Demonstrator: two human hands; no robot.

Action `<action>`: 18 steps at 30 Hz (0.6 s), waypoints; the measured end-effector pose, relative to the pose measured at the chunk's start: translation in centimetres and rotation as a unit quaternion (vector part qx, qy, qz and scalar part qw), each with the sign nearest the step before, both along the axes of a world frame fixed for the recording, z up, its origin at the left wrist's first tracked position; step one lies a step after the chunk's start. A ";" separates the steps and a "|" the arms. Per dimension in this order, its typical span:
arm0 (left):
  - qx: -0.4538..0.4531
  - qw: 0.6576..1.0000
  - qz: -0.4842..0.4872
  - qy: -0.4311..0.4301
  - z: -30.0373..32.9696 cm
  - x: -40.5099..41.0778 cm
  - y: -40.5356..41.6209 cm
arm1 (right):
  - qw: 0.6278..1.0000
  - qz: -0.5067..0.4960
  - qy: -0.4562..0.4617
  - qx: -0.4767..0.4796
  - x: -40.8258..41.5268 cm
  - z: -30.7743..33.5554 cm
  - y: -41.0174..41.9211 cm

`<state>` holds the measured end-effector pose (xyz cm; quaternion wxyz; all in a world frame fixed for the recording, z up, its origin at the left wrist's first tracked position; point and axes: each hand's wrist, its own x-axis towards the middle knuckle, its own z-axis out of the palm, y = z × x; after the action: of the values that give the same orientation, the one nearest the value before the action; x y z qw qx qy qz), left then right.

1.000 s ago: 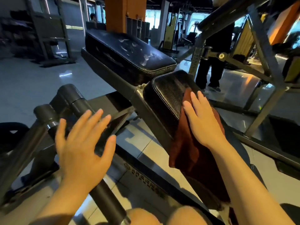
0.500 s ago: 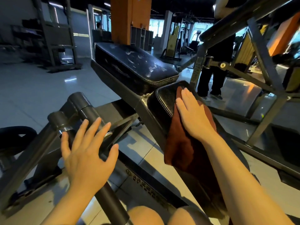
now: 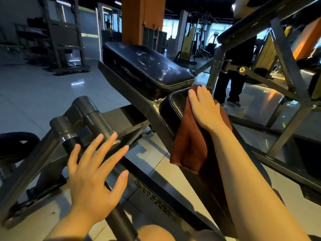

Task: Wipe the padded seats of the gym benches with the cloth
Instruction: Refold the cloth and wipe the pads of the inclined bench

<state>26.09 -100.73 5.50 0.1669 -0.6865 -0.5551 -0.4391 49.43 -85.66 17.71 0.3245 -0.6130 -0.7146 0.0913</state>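
Note:
A black padded seat point(image 3: 172, 108) of a gym bench slopes up in front of me, with a longer black backrest pad point(image 3: 147, 66) beyond it, streaked with pale marks. A rust-brown cloth point(image 3: 189, 143) lies over the seat and hangs down its left side. My right hand point(image 3: 205, 108) presses flat on the cloth near the seat's far end, fingers straight. My left hand point(image 3: 93, 173) hovers with spread fingers above the grey frame, holding nothing.
The bench's grey steel frame point(image 3: 57, 146) and round posts point(image 3: 90, 110) stand at the left. Another machine's slanted steel bars point(image 3: 284, 66) rise at the right. A person in dark clothes point(image 3: 232, 80) stands behind. An orange pillar point(image 3: 142, 20) and glossy tiled floor point(image 3: 43, 94) lie beyond.
My right hand has slid the cloth up the seat toward its far end. My left hand stays spread above the frame, shifted slightly right.

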 end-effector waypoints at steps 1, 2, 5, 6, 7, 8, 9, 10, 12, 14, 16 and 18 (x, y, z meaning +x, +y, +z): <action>-0.002 1.000 0.001 0.001 0.0 0.0 0.0 | 1.000 0.021 0.005 0.005 -0.6 0.1 -0.7; -0.004 1.000 0.004 0.003 0.0 0.0 -0.1 | 0.999 0.039 -0.002 0.015 -1.1 0.1 -1.7; -0.018 1.000 0.020 0.009 0.1 0.2 -0.3 | 0.993 0.094 -0.046 0.060 -1.1 -1.3 -4.9; -0.023 0.999 0.026 0.014 0.1 0.2 -0.4 | 0.990 0.106 -0.063 0.069 -0.7 -2.1 -5.6; -0.028 0.999 0.030 0.021 0.1 0.2 -0.4 | 0.988 0.114 -0.077 0.072 -0.2 -2.8 -6.4; -0.032 0.999 0.032 0.026 0.1 0.2 -0.5 | 0.987 0.116 -0.085 0.069 0.7 -3.4 -7.2; -0.035 0.998 0.031 0.029 0.0 0.2 -0.5 | 0.988 0.117 -0.083 0.063 1.6 -4.2 -8.0; -0.037 0.998 0.031 0.027 0.0 0.2 -0.6 | 0.989 0.116 -0.074 0.055 2.7 -5.2 -9.1; -0.040 0.999 0.030 0.021 0.0 0.2 -0.7 | 0.993 0.104 -0.050 0.031 5.1 -7.4 -11.5; -0.042 0.999 0.028 0.015 -0.1 0.4 -0.8 | 0.996 0.076 -0.042 0.011 7.0 -9.3 -13.5; -0.041 0.999 0.027 0.007 -0.2 0.5 -0.8 | 0.998 0.046 -0.052 0.005 7.6 -10.1 -14.4; -0.035 0.999 0.024 0.002 -0.3 0.6 -0.7 | 0.997 0.021 -0.072 0.011 6.9 -10.0 -14.4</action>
<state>26.67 -101.48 5.19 0.1541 -0.6791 -0.5861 -0.4142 56.34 -100.10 7.71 0.2765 -0.5996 -0.7496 0.0457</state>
